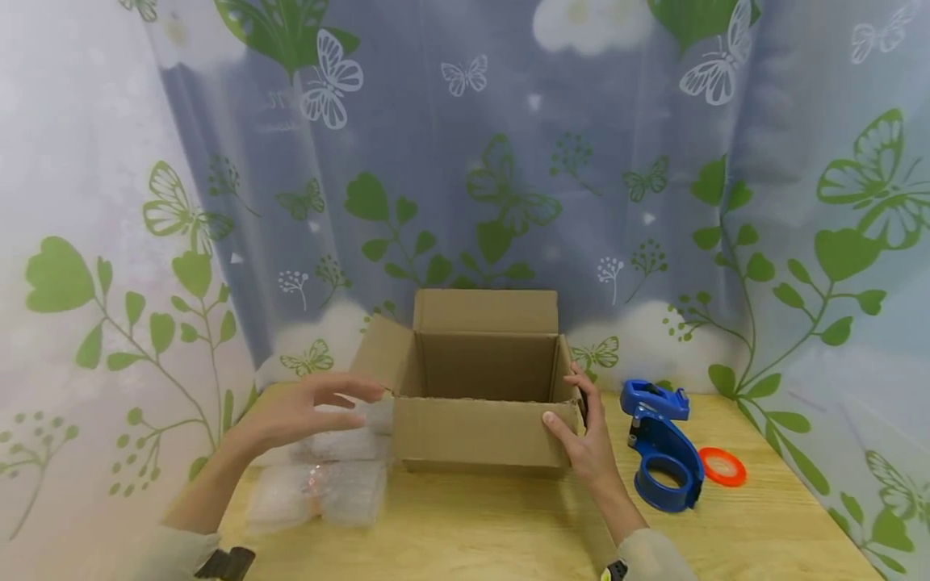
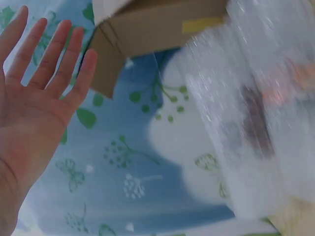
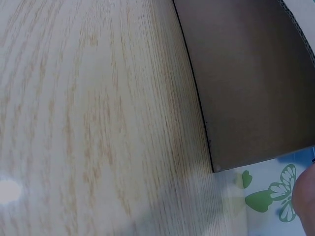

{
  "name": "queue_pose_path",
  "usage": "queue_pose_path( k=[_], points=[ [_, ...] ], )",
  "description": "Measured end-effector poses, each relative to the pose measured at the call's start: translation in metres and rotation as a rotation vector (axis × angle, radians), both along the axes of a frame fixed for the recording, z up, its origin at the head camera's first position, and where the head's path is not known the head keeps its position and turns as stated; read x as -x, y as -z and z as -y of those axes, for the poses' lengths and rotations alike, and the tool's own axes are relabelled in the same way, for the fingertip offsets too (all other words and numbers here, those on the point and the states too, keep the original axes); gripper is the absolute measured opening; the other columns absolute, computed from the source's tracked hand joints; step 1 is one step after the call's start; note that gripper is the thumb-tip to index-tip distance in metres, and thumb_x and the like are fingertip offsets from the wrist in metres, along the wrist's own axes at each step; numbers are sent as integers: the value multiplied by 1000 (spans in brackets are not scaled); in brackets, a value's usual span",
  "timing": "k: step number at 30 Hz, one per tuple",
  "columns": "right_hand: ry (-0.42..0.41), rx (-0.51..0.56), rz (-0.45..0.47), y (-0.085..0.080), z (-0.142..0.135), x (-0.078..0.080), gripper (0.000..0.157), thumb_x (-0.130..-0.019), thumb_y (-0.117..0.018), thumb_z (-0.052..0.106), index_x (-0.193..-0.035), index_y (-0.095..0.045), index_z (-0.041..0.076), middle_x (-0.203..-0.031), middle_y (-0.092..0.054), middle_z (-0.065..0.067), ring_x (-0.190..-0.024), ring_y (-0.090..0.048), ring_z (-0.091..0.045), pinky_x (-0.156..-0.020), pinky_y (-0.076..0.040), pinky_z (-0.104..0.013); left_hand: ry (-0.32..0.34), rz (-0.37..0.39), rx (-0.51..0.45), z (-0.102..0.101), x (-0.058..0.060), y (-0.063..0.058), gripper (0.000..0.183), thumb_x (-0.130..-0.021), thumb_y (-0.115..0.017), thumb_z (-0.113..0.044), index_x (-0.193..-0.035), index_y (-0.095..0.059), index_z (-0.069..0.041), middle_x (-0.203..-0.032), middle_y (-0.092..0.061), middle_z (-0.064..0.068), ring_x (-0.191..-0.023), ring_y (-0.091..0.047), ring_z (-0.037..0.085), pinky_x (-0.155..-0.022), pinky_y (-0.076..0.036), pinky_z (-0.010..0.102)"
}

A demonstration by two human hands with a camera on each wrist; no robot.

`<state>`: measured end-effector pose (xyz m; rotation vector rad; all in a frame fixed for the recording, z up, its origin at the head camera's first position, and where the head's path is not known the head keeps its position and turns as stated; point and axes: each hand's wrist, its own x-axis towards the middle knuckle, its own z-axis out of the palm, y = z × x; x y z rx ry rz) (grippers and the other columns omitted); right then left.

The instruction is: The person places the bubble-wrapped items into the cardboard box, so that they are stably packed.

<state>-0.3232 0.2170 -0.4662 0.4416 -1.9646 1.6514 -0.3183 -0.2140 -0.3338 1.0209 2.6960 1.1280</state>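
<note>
An open cardboard box (image 1: 479,436) stands on the table, its back flap upright and its left flap spread outward. My right hand (image 1: 592,440) grips the box at its front right corner, thumb on the front face and fingers along the right side. Beside the left front corner, my left hand (image 1: 312,411) is held in the air with fingers extended. In the left wrist view the left hand (image 2: 44,93) shows a bare palm. Below it lie bubble-wrapped packages (image 1: 320,492), with something orange and dark showing through the wrap (image 2: 256,118).
To the right of the box are a blue tape dispenser (image 1: 654,399), a second blue tape dispenser (image 1: 672,464) with a round hub, and an orange-red ring (image 1: 722,466). A butterfly-patterned curtain (image 1: 450,161) hangs behind the wooden table (image 1: 479,532).
</note>
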Motion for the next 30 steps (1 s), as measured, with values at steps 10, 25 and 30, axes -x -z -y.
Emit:
queue_pose_path(
  k=[10,25,30],
  points=[
    [-9,13,-6,1,-1,1,56,-99,-67,6,-148,-41,6,-172,-21,-2,-160,-10,-23,-125,-8,-65,-19,60,-56,48,4,16,40,-101,-70,-24,-141,-64,-22,-139,-66,5,-125,-64,31,-95,-56,30],
    [-23,10,-12,4,-3,1,57,-99,-66,5,-149,-40,7,-171,-21,0,-160,-11,-27,-124,-9,-68,-196,43,-15,94,21,56,41,-104,-66,-30,-143,-61,-18,-140,-64,12,-134,-54,46,-105,-52,48],
    [-7,5,-5,3,-2,-1,57,-99,-67,6,-149,-40,6,-171,-22,4,-160,-12,-27,-124,-9,-67,-224,34,2,100,30,68,45,-103,-67,-34,-144,-60,-18,-150,-55,16,-140,-45,51,-105,-44,69]
  ],
)
